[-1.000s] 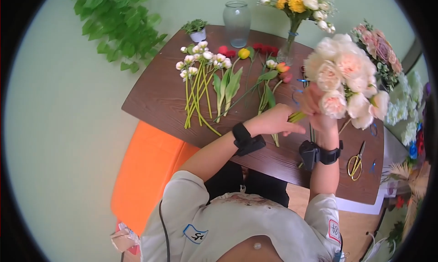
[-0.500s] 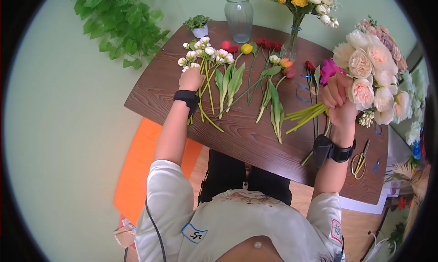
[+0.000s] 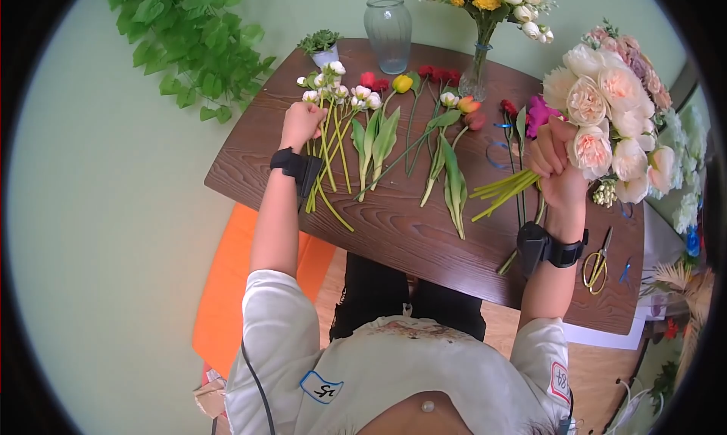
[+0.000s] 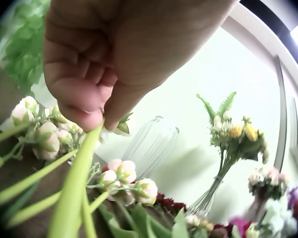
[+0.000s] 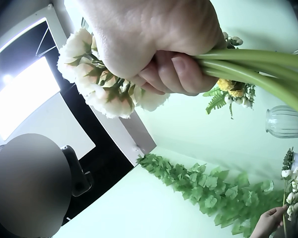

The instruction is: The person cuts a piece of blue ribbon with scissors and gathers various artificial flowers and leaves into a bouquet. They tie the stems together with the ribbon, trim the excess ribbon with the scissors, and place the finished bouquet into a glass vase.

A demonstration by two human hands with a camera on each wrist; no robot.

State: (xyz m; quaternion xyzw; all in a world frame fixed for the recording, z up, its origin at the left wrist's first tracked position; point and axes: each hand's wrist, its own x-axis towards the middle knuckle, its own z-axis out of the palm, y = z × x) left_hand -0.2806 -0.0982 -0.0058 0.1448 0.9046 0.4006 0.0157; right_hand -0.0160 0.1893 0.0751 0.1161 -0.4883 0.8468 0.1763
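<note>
At the table's left side my left hand (image 3: 301,124) pinches a green stem (image 4: 79,181) of a white flower between thumb and forefinger. Several more white flowers on green stems (image 3: 366,98) lie beside and under it. My right hand (image 3: 556,159) grips a bouquet of pale peach peonies (image 3: 608,102) over the right side. Its blooms lean away to the right, and the bunched green stems (image 3: 503,194) stick out to the left of the fist. In the right wrist view the fingers (image 5: 176,74) are curled round these stems (image 5: 258,67).
On the brown table (image 3: 363,230) lie tulips (image 3: 386,136), red flowers (image 3: 439,75), a magenta flower (image 3: 540,113) and scissors (image 3: 597,265). A clear vase (image 3: 388,35), a potted plant (image 3: 321,47) and a vase of yellow and white flowers (image 3: 477,79) stand at the back.
My left hand has left the peony stems, moved left to the white flowers and taken hold of a stem. My right hand has shifted right with the bouquet.
</note>
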